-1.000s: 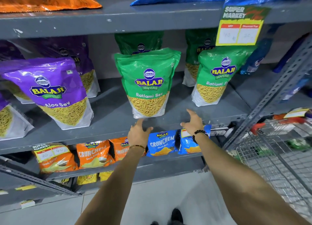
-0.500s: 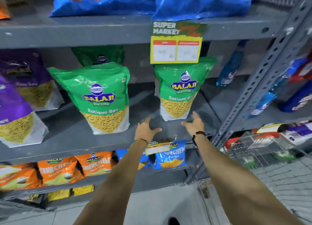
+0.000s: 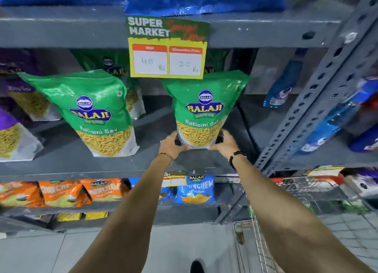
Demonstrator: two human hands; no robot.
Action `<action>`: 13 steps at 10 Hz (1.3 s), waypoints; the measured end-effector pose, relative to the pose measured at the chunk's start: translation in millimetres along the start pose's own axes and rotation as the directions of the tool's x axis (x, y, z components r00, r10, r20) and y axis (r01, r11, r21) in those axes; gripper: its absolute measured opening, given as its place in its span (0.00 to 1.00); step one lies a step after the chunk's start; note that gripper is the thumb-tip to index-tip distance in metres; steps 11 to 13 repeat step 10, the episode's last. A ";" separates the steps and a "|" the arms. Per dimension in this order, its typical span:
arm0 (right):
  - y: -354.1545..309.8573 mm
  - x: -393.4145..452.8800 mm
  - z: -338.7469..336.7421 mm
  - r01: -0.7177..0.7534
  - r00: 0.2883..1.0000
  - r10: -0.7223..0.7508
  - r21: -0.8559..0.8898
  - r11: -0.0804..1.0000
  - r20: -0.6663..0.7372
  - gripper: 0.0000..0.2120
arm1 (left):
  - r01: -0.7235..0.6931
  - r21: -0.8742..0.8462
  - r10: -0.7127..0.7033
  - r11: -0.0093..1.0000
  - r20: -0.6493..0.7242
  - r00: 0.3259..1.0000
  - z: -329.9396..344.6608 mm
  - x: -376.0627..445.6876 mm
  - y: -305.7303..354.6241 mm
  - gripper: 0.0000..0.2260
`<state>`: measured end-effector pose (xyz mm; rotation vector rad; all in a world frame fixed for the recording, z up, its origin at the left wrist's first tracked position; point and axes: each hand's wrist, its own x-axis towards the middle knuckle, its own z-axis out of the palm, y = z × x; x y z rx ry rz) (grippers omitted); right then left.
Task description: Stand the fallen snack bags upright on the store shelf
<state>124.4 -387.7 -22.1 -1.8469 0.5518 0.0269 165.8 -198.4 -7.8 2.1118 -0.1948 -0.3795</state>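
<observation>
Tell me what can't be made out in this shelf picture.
- Blue bags on the top shelf, head view: cut off by the top edge, no labels showing.
- Rear green bag: mostly hidden behind the left Ratlami Sev bag and the price sign.
- Bottom of the held Ratlami Sev bag: covered by the left hand and right hand.
- Purple bags: too blurred to read.

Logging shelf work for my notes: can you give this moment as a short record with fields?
held item: green Ratlami Sev bag, upright
left hand: grips bag's lower left corner
right hand: grips bag's lower right corner
neighbour: second green bag, standing, leaning slightly
above: price tag, reads 40 and 20
shelf: grey metal
</observation>
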 end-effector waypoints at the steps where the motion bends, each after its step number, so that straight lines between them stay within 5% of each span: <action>1: 4.8 -4.4 0.2 0.028 1.000 -0.027 0.014 1.000 -0.010 0.40 | -0.002 -0.026 0.002 1.000 0.002 1.000 -0.7 -7.2 -2.9 0.27; 8: 18.1 -12.7 -0.3 0.054 0.999 -0.054 -0.021 0.998 0.002 0.38 | 0.003 -0.086 -0.002 0.996 0.010 1.000 2.1 -15.7 -9.8 0.26; 10: 12.9 -25.0 1.9 0.060 0.997 -0.066 -0.165 0.984 -0.031 0.42 | 0.040 0.178 -0.035 0.983 -0.031 0.999 -0.3 -19.8 -13.3 0.33; 13: 12.9 -25.0 1.9 0.060 0.997 -0.066 -0.165 0.984 -0.031 0.42 | 0.040 0.178 -0.035 0.983 -0.031 0.999 -0.3 -19.8 -13.3 0.33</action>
